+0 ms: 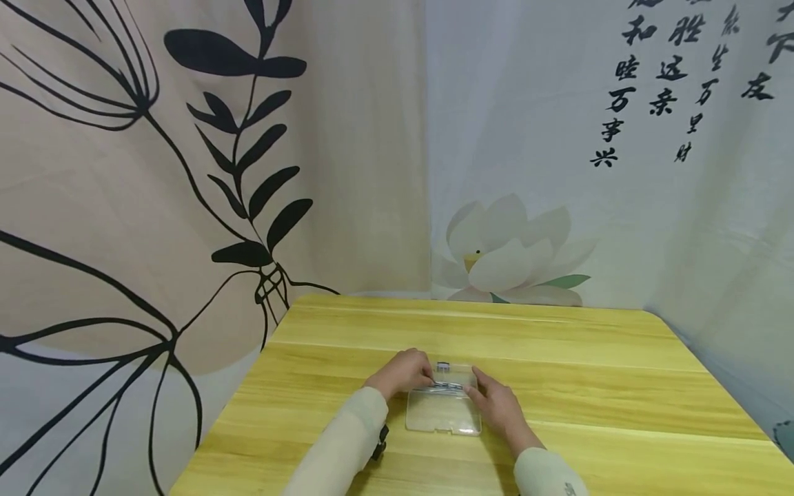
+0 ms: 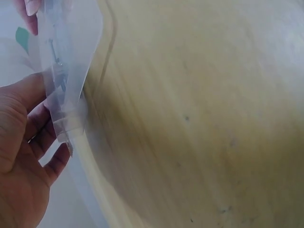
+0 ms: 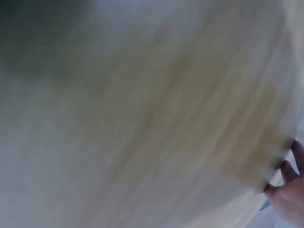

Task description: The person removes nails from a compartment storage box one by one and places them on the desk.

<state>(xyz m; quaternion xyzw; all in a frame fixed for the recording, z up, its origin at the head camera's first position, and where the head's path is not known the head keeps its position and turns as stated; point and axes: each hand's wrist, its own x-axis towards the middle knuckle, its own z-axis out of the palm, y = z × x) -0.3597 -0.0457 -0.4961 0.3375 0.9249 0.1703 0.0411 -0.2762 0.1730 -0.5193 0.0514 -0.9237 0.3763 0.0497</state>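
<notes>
**Head view: both hands at a clear plastic case**

A flat clear plastic case (image 1: 444,406) lies mid-counter (image 1: 583,386), nearer the front edge. The left hand (image 1: 403,372) curls fingers onto its far left corner, apparently gripping small metal parts (image 1: 448,386) there. The right hand (image 1: 496,406) pinches the right edge, seemingly steadying it. The right wrist view is too blurred to confirm this.
</notes>
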